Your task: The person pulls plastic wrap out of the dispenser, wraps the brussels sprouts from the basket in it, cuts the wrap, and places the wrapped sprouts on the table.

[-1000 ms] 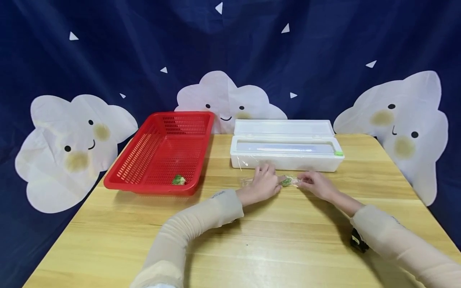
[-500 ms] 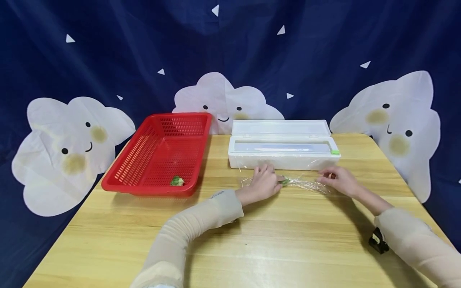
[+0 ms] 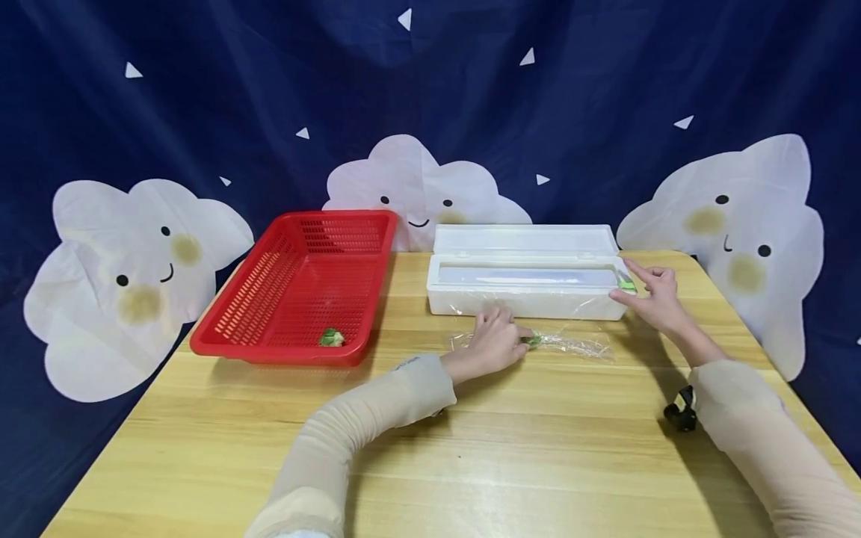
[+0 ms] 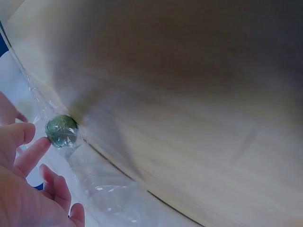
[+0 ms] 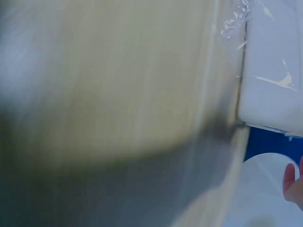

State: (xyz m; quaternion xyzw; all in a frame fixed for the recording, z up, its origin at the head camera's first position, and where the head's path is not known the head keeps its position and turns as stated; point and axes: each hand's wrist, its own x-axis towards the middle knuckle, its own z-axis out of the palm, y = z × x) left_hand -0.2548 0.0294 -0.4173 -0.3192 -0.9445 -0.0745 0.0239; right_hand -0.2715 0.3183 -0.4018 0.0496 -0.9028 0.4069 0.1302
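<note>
Looking down, we see a tabletop (image 3: 417, 456), its near side cut off. On it stand a red basket (image 3: 276, 350) and a white box (image 3: 525, 305), its lid (image 3: 525, 239) raised, its pale contents (image 3: 531, 276) hard to make out. Before the box lies clear film (image 3: 578, 346), its edges hard to trace. The left hand (image 3: 496, 342) has its fingers loosely apart; the right hand (image 3: 659, 300), mostly cut off in its wrist view, spreads thumb and forefinger at the box's right end. On the tabletop, the left hand touches a film-wrapped green ball (image 4: 61, 131), partly hidden in the head view. The basket holds a leafy scrap (image 3: 331, 338). Whether the right hand touches the green tab (image 3: 627, 285), we cannot tell.
</note>
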